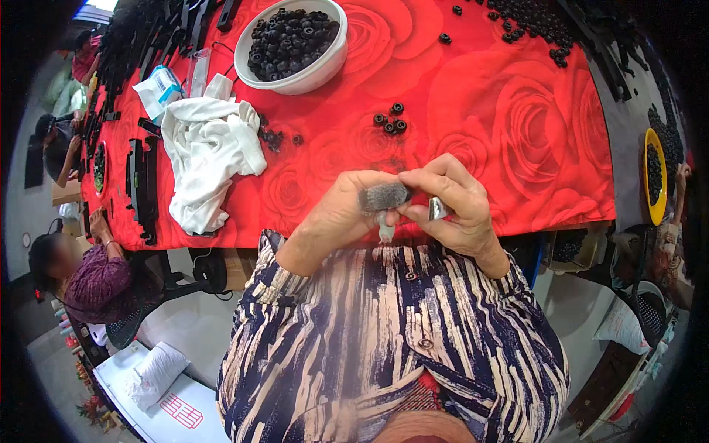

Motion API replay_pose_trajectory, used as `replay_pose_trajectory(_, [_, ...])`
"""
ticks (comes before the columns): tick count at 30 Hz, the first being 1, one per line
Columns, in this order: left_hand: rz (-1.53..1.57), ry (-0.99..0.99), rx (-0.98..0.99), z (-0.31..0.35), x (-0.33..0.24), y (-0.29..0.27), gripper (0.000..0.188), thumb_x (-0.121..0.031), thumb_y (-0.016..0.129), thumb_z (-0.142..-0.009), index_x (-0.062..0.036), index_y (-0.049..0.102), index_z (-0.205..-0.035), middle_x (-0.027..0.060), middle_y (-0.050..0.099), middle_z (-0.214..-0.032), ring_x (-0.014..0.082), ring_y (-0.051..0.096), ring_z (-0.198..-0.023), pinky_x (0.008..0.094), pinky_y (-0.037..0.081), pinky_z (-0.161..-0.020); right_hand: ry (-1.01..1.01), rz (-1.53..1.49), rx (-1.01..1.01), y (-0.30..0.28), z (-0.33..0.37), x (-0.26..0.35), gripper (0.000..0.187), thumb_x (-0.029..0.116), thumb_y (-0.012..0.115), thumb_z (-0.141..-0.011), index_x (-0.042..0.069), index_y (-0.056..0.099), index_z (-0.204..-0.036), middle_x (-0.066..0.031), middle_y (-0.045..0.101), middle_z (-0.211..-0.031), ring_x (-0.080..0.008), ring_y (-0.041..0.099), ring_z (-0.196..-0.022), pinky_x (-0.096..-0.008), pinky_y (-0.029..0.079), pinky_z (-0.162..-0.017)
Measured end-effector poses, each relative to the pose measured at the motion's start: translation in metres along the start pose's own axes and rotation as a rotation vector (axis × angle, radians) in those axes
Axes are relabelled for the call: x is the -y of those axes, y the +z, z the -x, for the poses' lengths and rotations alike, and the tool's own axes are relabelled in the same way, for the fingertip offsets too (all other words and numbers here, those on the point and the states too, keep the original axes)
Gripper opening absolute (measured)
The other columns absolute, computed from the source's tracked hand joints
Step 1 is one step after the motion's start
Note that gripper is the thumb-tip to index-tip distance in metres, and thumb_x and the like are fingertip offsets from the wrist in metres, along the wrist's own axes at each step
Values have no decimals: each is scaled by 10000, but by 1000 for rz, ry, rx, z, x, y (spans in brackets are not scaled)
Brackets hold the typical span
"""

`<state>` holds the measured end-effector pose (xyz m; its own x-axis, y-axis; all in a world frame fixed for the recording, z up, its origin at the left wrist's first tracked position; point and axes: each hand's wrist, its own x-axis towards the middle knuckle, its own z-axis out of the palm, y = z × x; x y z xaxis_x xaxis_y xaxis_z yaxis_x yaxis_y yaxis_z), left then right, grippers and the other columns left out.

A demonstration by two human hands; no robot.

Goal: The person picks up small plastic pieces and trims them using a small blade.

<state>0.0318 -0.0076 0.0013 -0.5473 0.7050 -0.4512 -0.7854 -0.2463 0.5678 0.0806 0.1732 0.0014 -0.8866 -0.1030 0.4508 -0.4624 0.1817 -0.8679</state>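
Note:
My left hand (329, 214) is at the table's near edge, closed, its thumb side toward my right hand. A grey fuzzy cover (384, 196) wraps one of its digits, and a whitish wrap (385, 227) shows below. My right hand (459, 210) is curled round a small shiny metal tool (438, 208), only its bright end visible. Its fingertips meet those of my left hand; whatever is pinched between them is hidden. Just beyond, several small black ring-shaped parts (391, 119) sit together on the red rose-patterned cloth (532, 140).
A white bowl (314, 80) heaped with black parts stands at the far side. A white cloth (210, 155) lies to the left, beside long black strips (140, 188). More black parts (528, 22) spread at the far right. A yellow-rimmed tray (650, 177) and other people flank the table.

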Motion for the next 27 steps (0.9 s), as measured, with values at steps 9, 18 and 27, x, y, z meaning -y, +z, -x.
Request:
replay_pose_trajectory(9, [-103, 3, -1, 9, 13, 9, 152, -129, 610, -827, -23, 637, -932, 55, 627, -733, 101, 592, -627, 201, 473, -512, 3, -102, 46, -6, 6, 1, 330, -13, 714, -677, 25, 652, -1000, -78, 552, -783, -156, 565, -671, -260, 435, -569])
replay_pose_trajectory(18, [-94, 28, 32, 23, 10, 24, 194, -57, 574, -859, 9, 618, -1037, 45, 635, -722, 81, 597, -582, 182, 454, -496, -283, 90, -59, -7, 4, 13, 327, -9, 751, -603, -17, 668, -919, -69, 550, -679, -167, 548, -536, -269, 406, -446])
replay_pose_trajectory(27, [-175, 124, 46, 28, 6, 33, 193, -81, 579, -868, 20, 610, -1029, 35, 633, -822, 60, 583, -684, 185, 478, -603, -321, 136, -186, -3, 8, 20, 324, -11, 771, -558, -5, 660, -862, -58, 525, -654, -160, 506, -482, -271, 361, -395])
